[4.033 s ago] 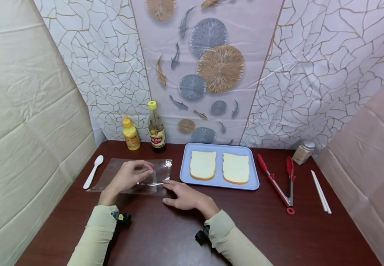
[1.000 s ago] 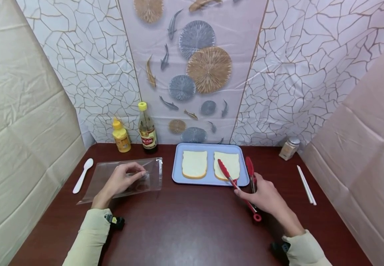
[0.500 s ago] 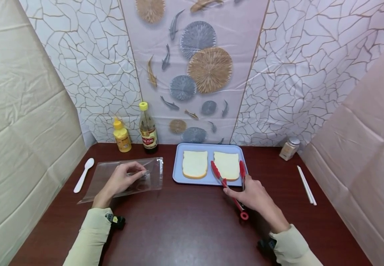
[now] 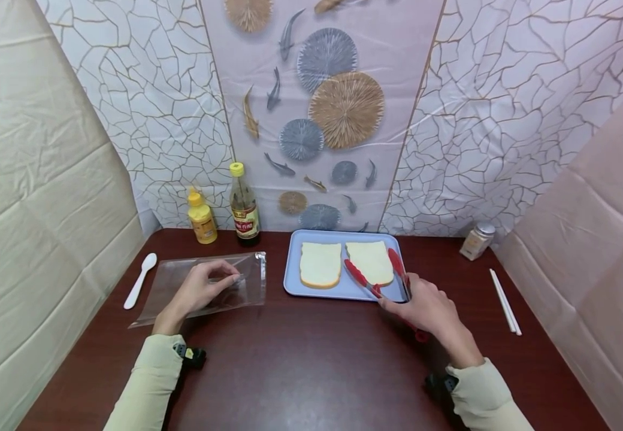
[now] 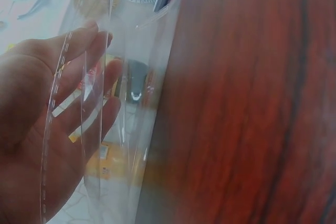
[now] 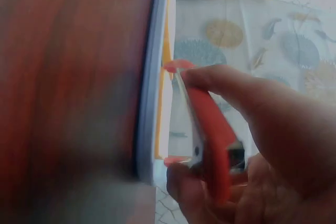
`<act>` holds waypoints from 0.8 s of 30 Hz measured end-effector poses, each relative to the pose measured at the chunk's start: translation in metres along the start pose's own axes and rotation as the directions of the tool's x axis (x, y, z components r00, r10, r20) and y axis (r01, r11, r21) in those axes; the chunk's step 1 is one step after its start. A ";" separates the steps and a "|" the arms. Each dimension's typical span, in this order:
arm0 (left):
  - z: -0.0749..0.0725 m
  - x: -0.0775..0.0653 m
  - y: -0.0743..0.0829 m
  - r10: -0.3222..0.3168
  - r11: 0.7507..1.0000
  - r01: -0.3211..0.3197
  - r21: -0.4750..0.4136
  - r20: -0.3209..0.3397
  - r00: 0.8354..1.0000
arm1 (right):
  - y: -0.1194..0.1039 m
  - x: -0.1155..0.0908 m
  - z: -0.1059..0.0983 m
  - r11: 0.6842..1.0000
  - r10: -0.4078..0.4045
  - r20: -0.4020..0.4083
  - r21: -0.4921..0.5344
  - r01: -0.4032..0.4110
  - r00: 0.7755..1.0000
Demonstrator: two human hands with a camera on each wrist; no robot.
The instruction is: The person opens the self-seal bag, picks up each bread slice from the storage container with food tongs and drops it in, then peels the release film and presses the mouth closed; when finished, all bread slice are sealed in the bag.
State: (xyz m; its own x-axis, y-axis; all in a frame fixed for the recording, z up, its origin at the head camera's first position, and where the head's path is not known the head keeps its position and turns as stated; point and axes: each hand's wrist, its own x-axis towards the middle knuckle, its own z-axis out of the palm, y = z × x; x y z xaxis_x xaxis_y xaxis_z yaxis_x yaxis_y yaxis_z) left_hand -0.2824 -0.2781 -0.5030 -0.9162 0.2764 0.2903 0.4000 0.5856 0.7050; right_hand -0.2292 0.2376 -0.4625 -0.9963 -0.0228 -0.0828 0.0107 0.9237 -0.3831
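My left hand [image 4: 195, 292] pinches a clear plastic bag [image 4: 251, 287] that lies spread on the table; in the left wrist view the film [image 5: 142, 72] hangs in front of the fingers. With my right hand [image 4: 432, 308] I grip red-tipped tongs [image 4: 356, 273], their arms spread apart. The tips stand at either side of the right slice of bread [image 4: 369, 262], which lies a little turned on the blue tray [image 4: 292, 282]. A second slice of bread [image 4: 320, 263] rests to its left. The right wrist view shows both tongs tips right at the slice's edge.
A white spoon [image 4: 141, 281] lies left of the bag. Behind it stand a yellow squeeze bottle [image 4: 202, 221] and a dark sauce bottle [image 4: 245, 212]. Toward the right are a spice jar [image 4: 477, 241] and white chopsticks [image 4: 505, 301].
My right hand has left the bag, picked up the tongs from the table's right side and brought them round the right slice, which has turned slightly. The left hand still pinches the bag.
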 end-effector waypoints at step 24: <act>0.001 0.000 0.002 -0.008 1.000 0.008 -0.004 0.010 1.000 | 0.007 0.002 0.010 1.000 0.029 -0.060 -0.001 -0.029 0.998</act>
State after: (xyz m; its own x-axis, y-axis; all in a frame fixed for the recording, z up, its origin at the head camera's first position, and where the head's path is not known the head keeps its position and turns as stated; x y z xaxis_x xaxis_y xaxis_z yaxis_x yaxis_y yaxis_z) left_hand -0.2818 -0.2759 -0.5024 -0.9192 0.2792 0.2777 0.3922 0.5845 0.7103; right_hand -0.2298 0.2404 -0.4748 -0.9989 0.0272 -0.0386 0.0398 0.9242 -0.3798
